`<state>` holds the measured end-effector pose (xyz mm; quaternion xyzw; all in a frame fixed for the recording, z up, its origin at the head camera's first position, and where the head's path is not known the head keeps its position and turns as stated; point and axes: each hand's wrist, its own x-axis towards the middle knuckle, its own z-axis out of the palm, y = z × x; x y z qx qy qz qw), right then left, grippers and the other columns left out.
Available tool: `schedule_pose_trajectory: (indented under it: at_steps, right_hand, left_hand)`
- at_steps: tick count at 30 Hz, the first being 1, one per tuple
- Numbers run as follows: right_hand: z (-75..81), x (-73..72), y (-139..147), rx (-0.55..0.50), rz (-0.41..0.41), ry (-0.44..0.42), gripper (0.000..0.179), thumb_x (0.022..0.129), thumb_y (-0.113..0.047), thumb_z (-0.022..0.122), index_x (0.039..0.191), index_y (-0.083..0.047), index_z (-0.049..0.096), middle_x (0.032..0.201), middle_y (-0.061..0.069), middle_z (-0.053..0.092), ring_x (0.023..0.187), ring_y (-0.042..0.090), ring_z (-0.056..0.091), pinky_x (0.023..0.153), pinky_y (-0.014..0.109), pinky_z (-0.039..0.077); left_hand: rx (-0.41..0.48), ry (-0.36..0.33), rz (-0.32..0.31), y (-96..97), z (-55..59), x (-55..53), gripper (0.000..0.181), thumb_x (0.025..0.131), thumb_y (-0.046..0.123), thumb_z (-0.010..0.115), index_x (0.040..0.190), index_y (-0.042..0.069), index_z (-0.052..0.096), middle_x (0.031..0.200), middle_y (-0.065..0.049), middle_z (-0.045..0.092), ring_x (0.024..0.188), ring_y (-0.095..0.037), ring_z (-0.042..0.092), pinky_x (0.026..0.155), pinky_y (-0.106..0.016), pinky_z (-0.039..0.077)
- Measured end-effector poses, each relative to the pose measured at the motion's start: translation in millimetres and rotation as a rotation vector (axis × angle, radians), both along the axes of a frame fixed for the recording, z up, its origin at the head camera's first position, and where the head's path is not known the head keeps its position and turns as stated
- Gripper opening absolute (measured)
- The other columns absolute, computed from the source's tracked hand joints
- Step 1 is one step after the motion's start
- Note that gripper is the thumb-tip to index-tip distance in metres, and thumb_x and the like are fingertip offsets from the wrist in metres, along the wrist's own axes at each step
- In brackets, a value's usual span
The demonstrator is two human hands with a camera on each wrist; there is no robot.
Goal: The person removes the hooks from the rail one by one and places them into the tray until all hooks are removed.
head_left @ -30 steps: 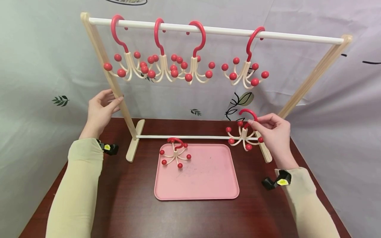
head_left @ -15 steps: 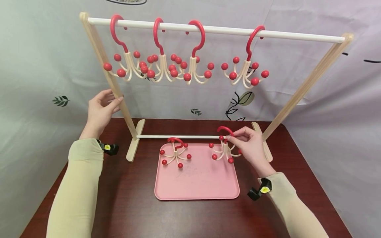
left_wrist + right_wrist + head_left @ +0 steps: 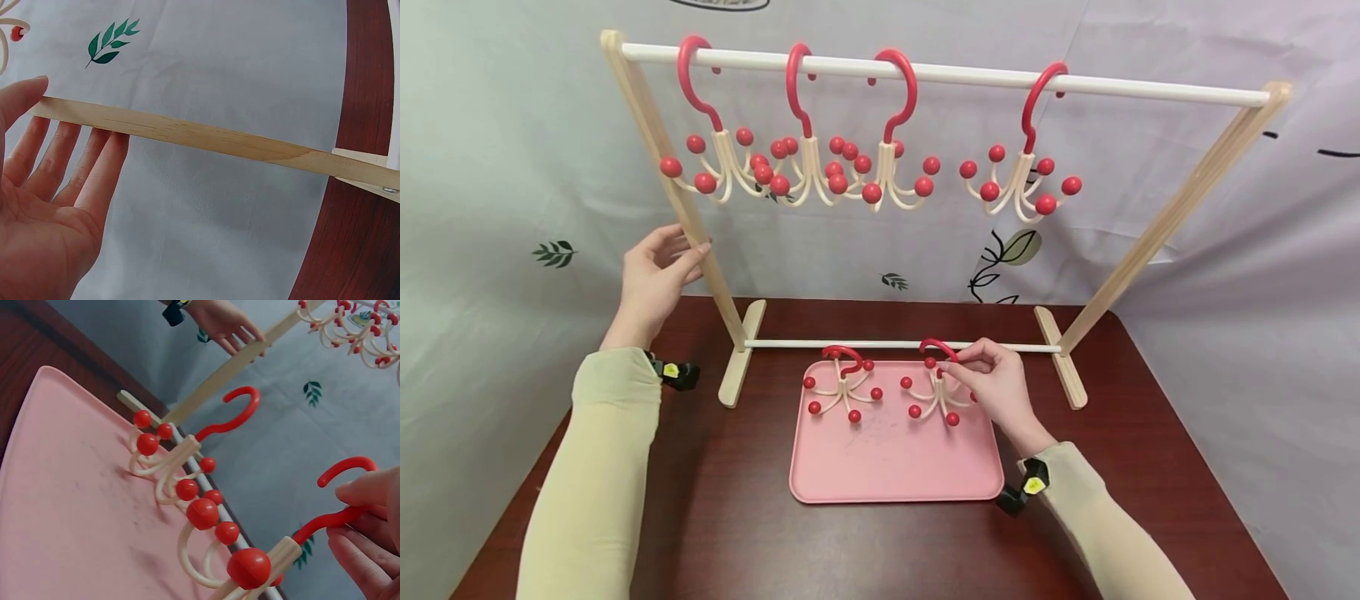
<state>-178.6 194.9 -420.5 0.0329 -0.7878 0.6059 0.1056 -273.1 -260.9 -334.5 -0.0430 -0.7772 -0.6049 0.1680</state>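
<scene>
My right hand (image 3: 1000, 385) pinches the red hook of a multi-arm hanger (image 3: 938, 392) between thumb and fingers. In the right wrist view its red hook (image 3: 328, 522) runs through the fingers, and its pale arms with red ball tips hang below. This hanger is over the right part of the pink tray (image 3: 887, 471). A second hanger (image 3: 843, 385) of the same kind stands on the tray's left part, hook up. My left hand (image 3: 653, 279) holds the left wooden post (image 3: 219, 139) of the rack, thumb on one side and straight fingers on the other.
Several like hangers (image 3: 810, 158) hang from the rack's white top rod (image 3: 970, 77). A lower white rod (image 3: 790, 344) crosses behind the tray. The rack's right foot (image 3: 1071, 379) stands on the dark red table (image 3: 730, 500). A printed cloth (image 3: 850, 250) hangs behind.
My right hand has carried its hanger left and down, from beside the rack's right foot to over the tray. The left hand has stayed on the post.
</scene>
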Motion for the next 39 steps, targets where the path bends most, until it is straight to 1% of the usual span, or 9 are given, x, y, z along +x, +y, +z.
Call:
schedule_pose_trajectory:
  at_steps: [4,9,11,13,20,23,29,36,39]
  right_hand:
    - [-7.4,-1.9,-7,-0.042,0.007,0.023,0.019,0.083,-0.002,0.085,0.091,0.002,0.069,0.096,0.018,0.074,0.079,0.014,0.074,0.046,0.017,0.044]
    - [-14.5,-5.2,-18,-0.096,0.023,0.045,0.017,0.083,0.003,0.083,0.091,0.003,0.068,0.097,0.019,0.073,0.082,0.016,0.074,0.06,0.021,0.058]
    - [-16.0,-5.9,-22,-0.11,0.03,0.05,0.017,0.083,0.005,0.083,0.091,0.004,0.068,0.098,0.02,0.072,0.084,0.017,0.075,0.068,0.026,0.061]
    - [-17.2,-6.8,-27,-0.114,0.035,0.052,0.016,0.083,0.005,0.082,0.091,0.004,0.068,0.098,0.02,0.072,0.084,0.019,0.075,0.07,0.029,0.061]
    - [-21.3,-8.4,-40,-0.127,0.058,0.005,0.017,0.084,0.002,0.082,0.095,0.003,0.069,0.099,0.019,0.074,0.087,0.031,0.074,0.071,0.043,0.062]
    - [-22.6,-8.7,-44,-0.139,0.061,-0.022,0.02,0.085,-0.001,0.083,0.097,0.003,0.068,0.101,0.02,0.074,0.089,0.035,0.073,0.068,0.042,0.062]
    - [-23.6,-6.9,-47,-0.133,0.066,-0.031,0.021,0.086,-0.003,0.083,0.099,0.003,0.068,0.104,0.018,0.074,0.089,0.026,0.074,0.063,0.034,0.061]
    - [-24.2,-5.5,-48,-0.13,0.07,-0.025,0.017,0.086,-0.003,0.083,0.095,-0.001,0.069,0.099,0.012,0.075,0.09,0.024,0.074,0.074,0.052,0.061]
    - [-25.1,-5.7,-47,-0.13,0.067,-0.027,0.016,0.086,-0.001,0.082,0.096,-0.001,0.069,0.099,0.012,0.075,0.09,0.023,0.074,0.073,0.052,0.061]
  left_hand:
    - [-0.012,0.0,0.003,0.1,0.2,-0.1,0.047,0.096,0.024,0.074,0.14,0.013,0.06,0.119,0.003,0.068,0.108,-0.012,0.064,0.082,-0.019,0.056]
    - [-0.008,-0.001,0.003,0.6,0.4,-0.3,0.046,0.096,0.023,0.074,0.139,0.013,0.061,0.119,0.003,0.068,0.109,-0.013,0.063,0.082,-0.019,0.056]
    - [-0.01,-0.003,0.004,1.0,0.4,-0.4,0.047,0.096,0.024,0.074,0.139,0.013,0.061,0.119,0.003,0.068,0.109,-0.013,0.063,0.082,-0.019,0.056]
    - [-0.016,-0.004,0.007,0.9,0.2,-0.2,0.047,0.096,0.025,0.074,0.14,0.014,0.061,0.119,0.004,0.068,0.109,-0.012,0.063,0.082,-0.019,0.056]
    - [-0.007,-0.002,0.004,0.4,0.0,-0.1,0.047,0.096,0.024,0.074,0.139,0.013,0.061,0.118,0.003,0.068,0.108,-0.012,0.063,0.081,-0.018,0.056]
    - [0.0,0.0,0.003,-0.1,0.0,0.2,0.047,0.095,0.024,0.075,0.139,0.014,0.061,0.117,0.004,0.068,0.108,-0.012,0.064,0.08,-0.018,0.056]
    - [0.018,0.002,-0.001,0.3,0.2,0.3,0.046,0.095,0.022,0.075,0.138,0.013,0.062,0.116,0.004,0.069,0.107,-0.012,0.064,0.079,-0.018,0.056]
    - [-0.009,-0.002,0.009,1.4,0.2,0.5,0.047,0.096,0.025,0.074,0.139,0.014,0.061,0.118,0.003,0.068,0.108,-0.012,0.064,0.081,-0.018,0.056]
    - [-0.008,-0.001,0.011,1.3,-0.2,0.3,0.046,0.096,0.024,0.074,0.139,0.014,0.061,0.119,0.003,0.068,0.108,-0.012,0.064,0.081,-0.019,0.056]
